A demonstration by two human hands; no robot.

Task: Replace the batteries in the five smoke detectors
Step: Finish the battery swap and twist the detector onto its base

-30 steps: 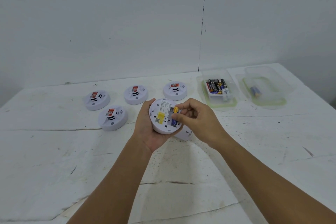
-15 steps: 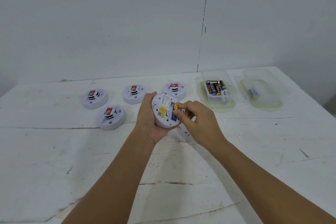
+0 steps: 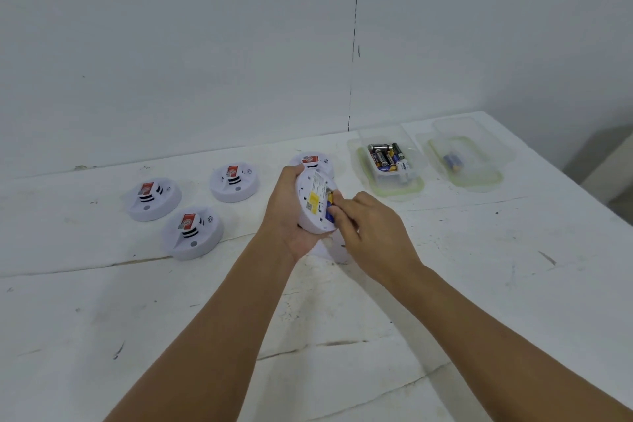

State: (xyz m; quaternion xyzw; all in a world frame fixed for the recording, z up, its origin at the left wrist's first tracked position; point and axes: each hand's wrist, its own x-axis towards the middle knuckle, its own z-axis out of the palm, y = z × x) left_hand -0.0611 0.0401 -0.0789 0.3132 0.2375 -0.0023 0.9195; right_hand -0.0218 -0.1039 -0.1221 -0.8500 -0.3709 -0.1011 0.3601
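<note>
So the left hand (image 3: 286, 212) has the round white plastic smoke detector (image 3: 315, 202) lifted off the scuffed white table (image 3: 479, 267), tipped so its back faces the camera, with the thumb hooked over the top edge and the fingers wrapped around behind it. There's a yellow label (image 3: 313, 198) on the back, and right next to it the open battery slot with a blue and yellow battery (image 3: 329, 204) sitting in it. The right hand (image 3: 370, 233) is in there with its fingertips (image 3: 337, 207) curled onto that battery, pinching at it, though I honestly can't tell how far the battery sits in the slot. Just under both hands a flat white plastic cover piece (image 3: 334, 248) lies on the table. The other four white round detectors with red stickers sit face up to the left and behind: one at far left (image 3: 152, 199), one in front of it (image 3: 191, 233), one in the middle (image 3: 234, 181), and one (image 3: 313, 161) peeking out right behind the held one. Off to the right are two clear plastic tubs side by side, the nearer one (image 3: 387, 164) holding a bunch of batteries, the farther one (image 3: 466, 156) with what looks like just one or two.
</note>
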